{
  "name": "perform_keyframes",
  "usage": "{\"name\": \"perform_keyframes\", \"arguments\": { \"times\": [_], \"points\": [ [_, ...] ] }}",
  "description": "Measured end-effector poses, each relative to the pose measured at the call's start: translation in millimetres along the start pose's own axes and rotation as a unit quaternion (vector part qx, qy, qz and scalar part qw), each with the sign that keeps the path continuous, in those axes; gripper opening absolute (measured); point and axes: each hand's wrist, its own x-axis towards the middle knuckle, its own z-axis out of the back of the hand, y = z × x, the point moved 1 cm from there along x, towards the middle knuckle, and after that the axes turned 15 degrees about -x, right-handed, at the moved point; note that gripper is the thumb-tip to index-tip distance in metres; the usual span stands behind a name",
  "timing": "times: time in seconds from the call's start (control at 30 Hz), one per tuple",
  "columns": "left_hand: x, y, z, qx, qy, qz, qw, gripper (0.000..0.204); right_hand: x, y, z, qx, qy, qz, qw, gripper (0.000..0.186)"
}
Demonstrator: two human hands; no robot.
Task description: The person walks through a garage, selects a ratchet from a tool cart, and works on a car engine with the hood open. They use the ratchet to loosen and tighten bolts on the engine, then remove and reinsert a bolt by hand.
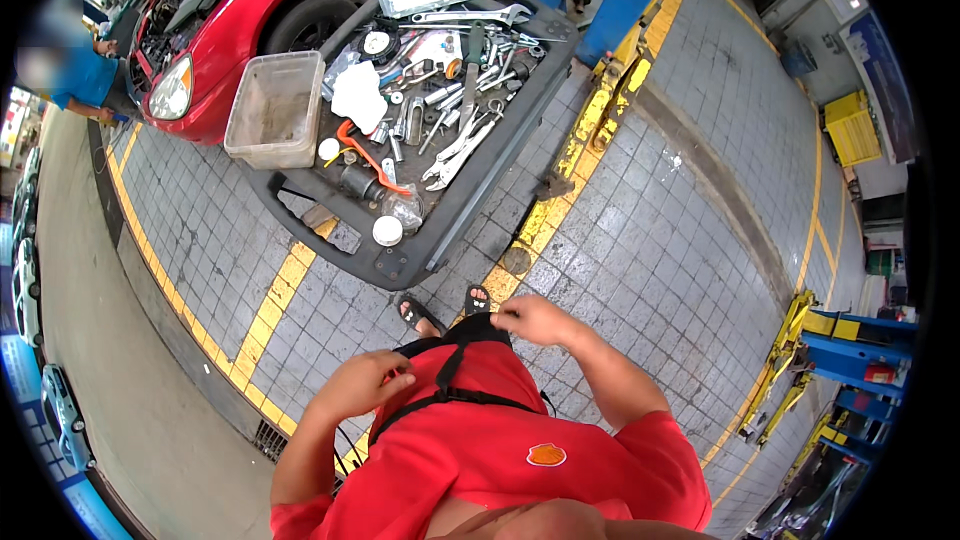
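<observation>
At my waist, my left hand (365, 383) hangs loosely bent before my red shirt (480, 395), fingers a little apart and holding nothing visible. Beside my dark shorts (490, 328), my right hand (530, 320) has its fingers curled together; whatever they may hold is hidden. Ahead of both hands, out of their touch, stands a black tool cart (400, 265). On its top lie locking pliers (465, 152), an orange bent tool (372, 155), a large wrench (480, 15), a white cloth (358, 97), a white round cap (387, 231) and several sockets.
A clear plastic bin (272, 110) sits on the cart's left corner. Behind it is a red car (235, 40) with its hood up. A person in blue (85, 75) stands by its front. A blue lift post (635, 0) with yellow arms (590, 125) rises at the cart's right.
</observation>
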Motion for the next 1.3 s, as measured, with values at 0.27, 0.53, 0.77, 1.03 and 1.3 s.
{"name": "perform_keyframes", "arguments": {
  "times": [0.27, 0.53, 0.77, 1.03, 1.3],
  "points": [
    [21.2, -8.5, 27.6, -0.292, -0.184, -0.139, 0.928, 0.035, -2.7, 116.4, 47.2, 0.641, -0.044, 0.144, 0.753, 0.044],
    [4.2, -6.1, 45.8, -0.240, -0.133, -0.122, 0.954, 0.066, 25.8, 185.9, -16.0, 0.435, -0.115, 0.180, 0.875, 0.056],
    [5.5, 64.8, 46.0, -0.450, -0.062, -0.135, 0.881, 0.057, 38.5, 230.9, -62.1, 0.281, -0.242, 0.171, 0.913, 0.061],
    [14.3, 49.2, 56.0, -0.482, -0.162, -0.140, 0.849, 0.042, 54.7, 215.3, -23.7, 0.043, -0.232, 0.221, 0.946, 0.054],
    [48.4, 22.9, 83.0, -0.338, -0.315, -0.106, 0.880, 0.028, 72.7, 128.2, 41.9, 0.055, -0.219, 0.264, 0.938, 0.027]
  ]
}}
